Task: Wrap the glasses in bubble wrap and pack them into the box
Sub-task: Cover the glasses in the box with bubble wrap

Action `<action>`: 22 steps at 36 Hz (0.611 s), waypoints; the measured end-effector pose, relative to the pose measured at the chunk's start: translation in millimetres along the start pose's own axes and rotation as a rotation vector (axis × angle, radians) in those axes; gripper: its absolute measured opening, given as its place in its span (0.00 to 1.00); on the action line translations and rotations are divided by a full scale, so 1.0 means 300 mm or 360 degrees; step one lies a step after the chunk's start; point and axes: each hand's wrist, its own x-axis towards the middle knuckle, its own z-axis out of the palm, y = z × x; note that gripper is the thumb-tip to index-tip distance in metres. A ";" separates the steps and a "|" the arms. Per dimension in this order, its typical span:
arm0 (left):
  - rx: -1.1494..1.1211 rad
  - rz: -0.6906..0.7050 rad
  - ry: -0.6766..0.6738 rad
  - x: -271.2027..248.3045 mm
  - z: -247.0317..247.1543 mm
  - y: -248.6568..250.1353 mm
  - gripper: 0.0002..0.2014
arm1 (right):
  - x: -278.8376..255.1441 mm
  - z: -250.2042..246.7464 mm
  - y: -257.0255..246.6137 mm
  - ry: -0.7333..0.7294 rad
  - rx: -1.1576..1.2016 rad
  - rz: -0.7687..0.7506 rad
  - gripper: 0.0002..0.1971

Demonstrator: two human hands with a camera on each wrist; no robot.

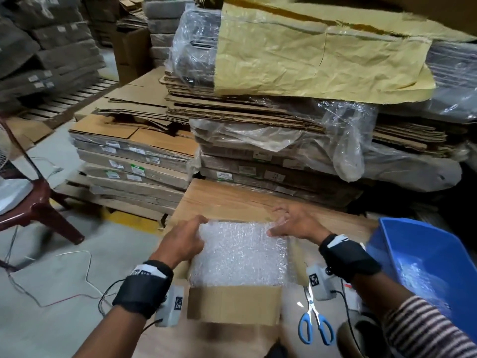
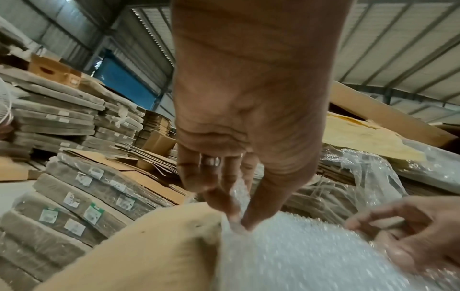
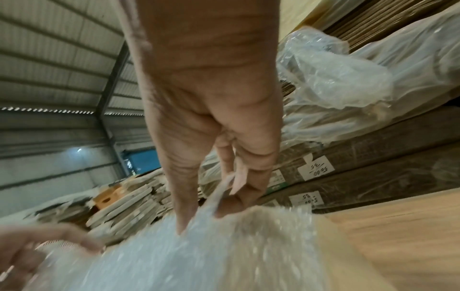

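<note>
A sheet of bubble wrap (image 1: 240, 254) lies spread over the open top of a small cardboard box (image 1: 232, 306) on the wooden table. My left hand (image 1: 185, 239) pinches the sheet's far left corner between thumb and fingers (image 2: 236, 220). My right hand (image 1: 291, 223) pinches the far right corner, thumb on top (image 3: 186, 220). The bubble wrap (image 2: 298, 252) fills the lower part of both wrist views, and in the right wrist view the bubble wrap (image 3: 199, 256) is blurred. No glasses show; the sheet hides the box's inside.
Blue-handled scissors (image 1: 313, 324) lie on the table right of the box. A blue plastic tub (image 1: 426, 259) holding clear wrap stands at the right. Stacks of flattened cartons (image 1: 258, 125) rise just behind the table. A red plastic stool (image 1: 44, 202) and loose wires are on the floor to the left.
</note>
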 end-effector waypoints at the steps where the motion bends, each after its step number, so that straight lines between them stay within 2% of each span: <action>1: 0.0124 0.0004 0.0046 -0.005 0.010 0.000 0.28 | -0.001 0.019 -0.004 0.0016 -0.0031 -0.0005 0.34; 3: 0.0248 0.0031 0.0111 -0.021 0.021 0.010 0.29 | -0.014 0.058 -0.008 0.0116 -0.0212 -0.0059 0.39; 5: 0.0341 0.0052 0.0168 -0.041 0.025 0.027 0.35 | -0.040 0.107 0.002 0.0359 -0.0478 -0.0180 0.40; 8: 0.0433 0.0102 0.0412 -0.073 0.033 0.069 0.41 | -0.097 0.191 0.021 0.0686 -0.0737 -0.0330 0.30; 10: 0.0353 0.0189 0.0540 -0.103 0.049 0.108 0.39 | -0.131 0.249 0.031 0.0733 -0.0801 -0.0411 0.26; 11: 0.0247 0.0260 0.0532 -0.120 0.065 0.127 0.38 | -0.147 0.277 0.036 0.0696 -0.0807 -0.0429 0.26; 15: -0.0118 0.0541 0.0192 -0.170 0.166 0.153 0.34 | -0.163 0.369 0.059 0.0496 -0.0707 -0.0420 0.28; 19: -0.0028 0.0388 -0.0060 -0.151 0.265 0.105 0.47 | -0.134 0.427 0.073 0.0338 -0.0608 -0.0327 0.35; 22: 0.0184 0.0257 -0.0125 -0.121 0.302 0.081 0.50 | -0.123 0.452 0.063 0.0288 -0.0615 -0.0182 0.40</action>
